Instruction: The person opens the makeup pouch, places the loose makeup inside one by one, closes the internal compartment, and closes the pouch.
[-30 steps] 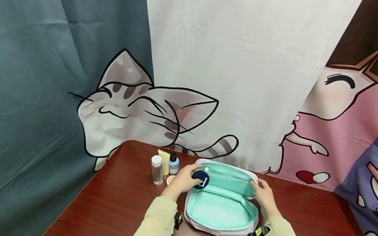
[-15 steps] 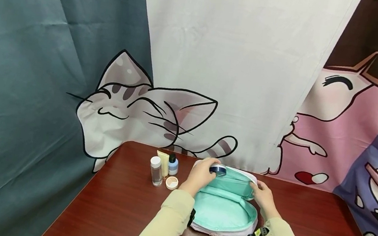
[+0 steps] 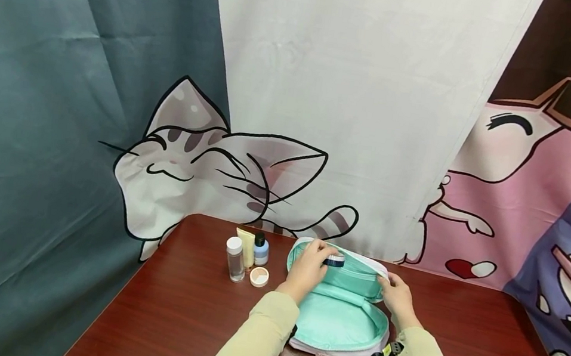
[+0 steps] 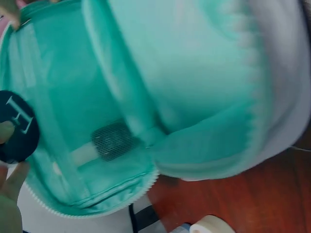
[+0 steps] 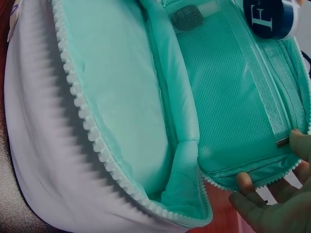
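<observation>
My left hand (image 3: 308, 270) holds a round, dark blue cosmetic jar (image 3: 335, 260) in front of the raised lid of a toiletry bag (image 3: 341, 327). A pale letter marks the jar's flat face in the left wrist view. The bag lies unzipped, pale lilac outside and mint green inside. My right hand (image 3: 398, 296) grips the lid's right edge, with thumb and fingers at the zipper rim. Behind the lid's mesh pocket (image 5: 228, 102) sits an item with a dark end (image 4: 114, 141) and a pale stem; its kind is unclear.
Left of the bag, a clear bottle with a white cap (image 3: 235, 258), a yellow tube (image 3: 245, 248), a blue bottle with a black cap (image 3: 261, 250) and a small round palette (image 3: 259, 277) stand close together on the red-brown table (image 3: 165, 306). A printed curtain (image 3: 371, 105) hangs behind.
My left hand has moved right with the jar, from the lid's left edge to in front of the lid. The jar has turned edge-on to the head view. My right hand stays at the lid.
</observation>
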